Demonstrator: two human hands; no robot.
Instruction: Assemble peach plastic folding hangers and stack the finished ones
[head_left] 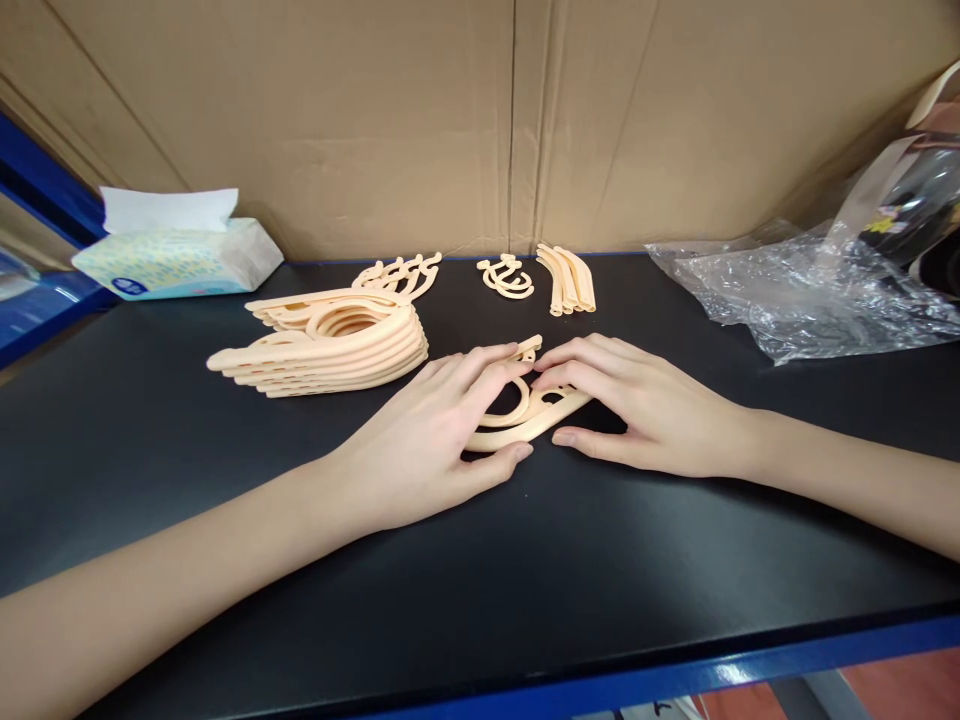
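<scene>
A peach plastic hanger piece (525, 415) lies flat on the black table (225, 520) between my hands. My left hand (442, 430) covers its left half, fingers curved over the top and thumb against its near edge. My right hand (637, 410) rests on its right end, fingers on top and thumb at the near side. Both hands grip the piece. A stack of several like pieces (330, 345) lies to the left, just beyond my left hand.
Small peach hooks (508, 277) and curved bars (566, 278) lie at the back by the cardboard wall (450, 120). A tissue pack (176, 258) sits at the back left. Crumpled clear plastic bags (810, 290) fill the right side. The table's blue front edge (675, 680) runs below.
</scene>
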